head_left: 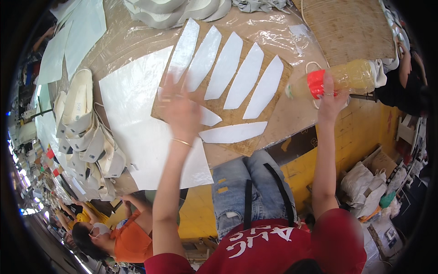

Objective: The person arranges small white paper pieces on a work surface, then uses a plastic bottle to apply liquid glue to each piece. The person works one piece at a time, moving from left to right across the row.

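My right hand [332,102] is wrapped round a clear plastic bottle [353,76] with a red label and yellowish liquid inside. The bottle is tipped nearly level, its neck toward the left. My left hand [180,112], smeared by motion, is over the left part of a brown board [250,142]; whether it grips anything cannot be made out. Several white curved cut pieces [244,82] lie spread on this board, some side by side and others along its near edge. The left hand hides parts of the pieces under it.
Large white sheets [132,114] lie left of the board on the plastic-covered table [123,32]. Stacked cream shoes [86,123] stand at the far left, with pale curved parts [175,7] at the back. Another brown board [351,27] is at back right. Co-workers are nearby, one in orange [132,239].
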Motion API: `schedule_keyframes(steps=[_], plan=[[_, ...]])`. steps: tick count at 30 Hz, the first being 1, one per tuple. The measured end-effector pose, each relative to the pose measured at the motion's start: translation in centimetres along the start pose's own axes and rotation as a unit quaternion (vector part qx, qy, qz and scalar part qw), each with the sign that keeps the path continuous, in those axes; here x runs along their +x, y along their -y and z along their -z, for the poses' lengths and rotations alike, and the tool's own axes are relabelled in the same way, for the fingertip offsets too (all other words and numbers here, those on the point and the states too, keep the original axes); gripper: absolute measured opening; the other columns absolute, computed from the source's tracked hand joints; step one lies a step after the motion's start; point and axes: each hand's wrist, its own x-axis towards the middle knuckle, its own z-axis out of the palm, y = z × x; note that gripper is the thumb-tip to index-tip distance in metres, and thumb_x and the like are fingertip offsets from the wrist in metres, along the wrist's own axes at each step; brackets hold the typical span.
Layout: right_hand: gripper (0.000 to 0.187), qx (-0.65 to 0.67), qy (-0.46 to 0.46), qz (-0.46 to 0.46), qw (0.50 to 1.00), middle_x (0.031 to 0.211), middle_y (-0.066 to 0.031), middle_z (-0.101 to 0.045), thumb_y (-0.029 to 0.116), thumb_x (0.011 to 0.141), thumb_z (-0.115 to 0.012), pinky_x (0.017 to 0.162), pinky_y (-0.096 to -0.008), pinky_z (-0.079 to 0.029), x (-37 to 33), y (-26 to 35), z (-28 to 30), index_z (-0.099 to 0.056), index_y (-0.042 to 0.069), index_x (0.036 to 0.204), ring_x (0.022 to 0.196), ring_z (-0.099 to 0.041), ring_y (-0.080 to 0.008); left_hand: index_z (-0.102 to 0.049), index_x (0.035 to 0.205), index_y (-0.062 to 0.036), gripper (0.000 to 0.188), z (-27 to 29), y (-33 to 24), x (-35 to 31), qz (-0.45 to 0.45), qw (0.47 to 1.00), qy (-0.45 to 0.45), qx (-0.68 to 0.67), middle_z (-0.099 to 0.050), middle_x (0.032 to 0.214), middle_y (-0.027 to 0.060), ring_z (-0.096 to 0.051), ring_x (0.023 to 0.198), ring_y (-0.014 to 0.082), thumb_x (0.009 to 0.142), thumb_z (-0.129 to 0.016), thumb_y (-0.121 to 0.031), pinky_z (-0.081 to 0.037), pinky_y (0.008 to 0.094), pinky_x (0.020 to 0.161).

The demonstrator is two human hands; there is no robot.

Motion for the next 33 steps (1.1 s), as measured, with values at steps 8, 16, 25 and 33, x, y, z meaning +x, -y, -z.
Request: schedule_keyframes(steps=[8,16,25,33], plan=[[0.042,-0.127,0.009,0.215,0.968,0.092,-0.0082,-0.066,0.023,0.074,-0.086,0.075,-0.0332,-0.051,2.5,0.3,-6.0,-0.063,-0.001,0.099,0.081,-0.063,-0.0199,-0.037,0.148,-0.0157,0.071,-3.8,-10.0,-5.7,-0.097,0.954,0.253,-0.129,-0.018,0.160,0.0069,-0.011,0.148,0.0345,0.089,-0.057,-0.050,-0.015,0.0583,0.115],[0.026,-0.069,-0.025,0.198,0.977,0.094,-0.0086,-0.069,0.016,0.083,-0.078,0.079,-0.0320,-0.052,2.4,-1.4,-4.0,-0.068,-0.004,0.095,0.083,-0.065,-0.0177,-0.036,0.148,-0.0176,0.071,-3.3,-10.0,-5.6,-0.099,0.952,0.250,-0.146,-0.020,0.160,0.0037,-0.013,0.148,0.0320,0.088,-0.058,-0.049,-0.018,0.0537,0.116],[0.030,-0.280,0.088,0.336,0.895,0.098,-0.0073,-0.069,0.018,0.075,-0.084,0.079,-0.0353,-0.053,-3.1,-0.3,-3.3,-0.069,0.003,0.096,0.087,-0.065,-0.0223,-0.031,0.150,-0.0187,0.081,-2.8,-9.8,-5.2,-0.124,0.951,0.262,-0.108,-0.020,0.160,0.0033,-0.015,0.147,0.0300,0.083,-0.065,-0.048,-0.022,0.0501,0.115],[0.021,-0.255,0.075,0.186,0.946,0.098,-0.0040,-0.070,0.021,0.081,-0.079,0.086,-0.0401,-0.049,-0.9,-2.0,-4.8,-0.073,0.008,0.097,0.091,-0.064,-0.0202,-0.025,0.153,-0.0151,0.112,-2.5,-7.2,-5.3,-0.065,0.953,0.243,-0.167,-0.015,0.160,0.0144,-0.012,0.148,0.0331,0.064,-0.079,-0.057,-0.011,0.0542,0.117]])
